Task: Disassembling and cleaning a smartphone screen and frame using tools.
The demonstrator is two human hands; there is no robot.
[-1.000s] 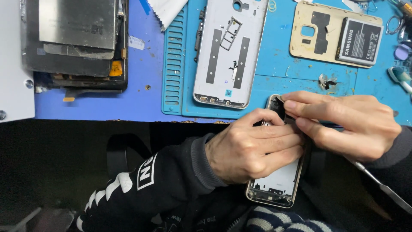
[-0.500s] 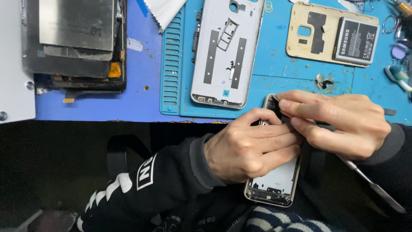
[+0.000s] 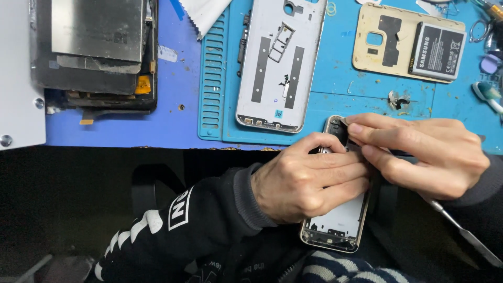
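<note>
The left hand [image 3: 309, 181] is wrapping its grip around the middle of an opened phone [image 3: 338, 222], fingers closed across it, holding it just off the near edge of the tabletop [image 3: 173, 123]. The right hand [image 3: 424, 157] is pinching its fingertips [image 3: 356, 128] shut at the phone's top end; what they are holding is too small to tell. A thin metal tool [image 3: 463, 236] is lying under that hand. Beyond, a silver back cover [image 3: 280, 63] is resting on the blue mat [image 3: 335, 105], beside a gold frame [image 3: 387, 42] with a battery [image 3: 437, 51].

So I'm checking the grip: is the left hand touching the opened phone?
Touching. The head view shows the left hand wrapped over the opened phone, fingers lying across its middle with no gap, while the right hand pinches its top end.
</note>
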